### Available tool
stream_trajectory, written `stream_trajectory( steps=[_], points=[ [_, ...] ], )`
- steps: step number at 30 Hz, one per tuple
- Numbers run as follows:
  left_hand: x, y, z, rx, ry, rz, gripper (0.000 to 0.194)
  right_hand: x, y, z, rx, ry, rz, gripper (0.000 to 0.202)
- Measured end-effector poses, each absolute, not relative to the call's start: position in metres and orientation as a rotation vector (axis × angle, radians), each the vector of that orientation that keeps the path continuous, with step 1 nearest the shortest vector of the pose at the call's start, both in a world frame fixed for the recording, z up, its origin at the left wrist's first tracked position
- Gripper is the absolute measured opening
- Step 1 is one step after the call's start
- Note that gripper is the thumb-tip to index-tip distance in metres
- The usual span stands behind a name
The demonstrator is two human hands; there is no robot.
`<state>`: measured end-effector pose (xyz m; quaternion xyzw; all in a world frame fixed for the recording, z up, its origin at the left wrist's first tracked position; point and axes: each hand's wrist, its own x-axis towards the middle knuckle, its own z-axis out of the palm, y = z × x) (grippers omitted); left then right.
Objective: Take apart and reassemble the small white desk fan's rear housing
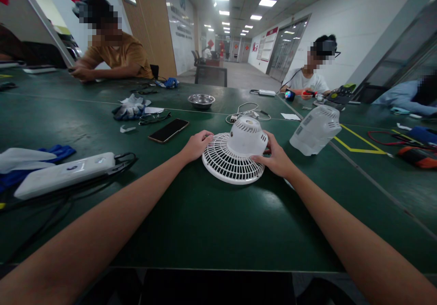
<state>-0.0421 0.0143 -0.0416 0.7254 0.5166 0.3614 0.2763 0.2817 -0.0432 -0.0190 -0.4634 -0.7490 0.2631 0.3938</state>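
Observation:
A white fan head lies grille down on the green table, its slotted motor housing pointing up. My left hand holds the left edge of the round grille, fingers curled at the rim. On the other side, my right hand grips the housing and grille, thumb across the near side and fingers behind, partly hidden. A translucent white plastic cover with a slotted end rests on the table to the right of my right hand. Behind the fan head lies a coiled white cable.
A phone, a metal bowl and work gloves lie beyond my left hand. Nearer left is a white power strip with black cords. A multimeter sits far right. Co-workers sit across the table.

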Motion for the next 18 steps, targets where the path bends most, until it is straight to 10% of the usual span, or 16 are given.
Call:
stream_trajectory(
  steps=[11,18],
  points=[
    [-0.039,0.015,-0.041,1.626,1.11,1.213,0.051,0.273,-0.047,-0.02,-1.163,-1.763,0.675,0.106],
    [-0.033,0.017,-0.042,1.483,0.95,1.387,0.056,0.23,-0.06,-0.031,-0.989,-1.319,1.193,0.066]
  ],
)
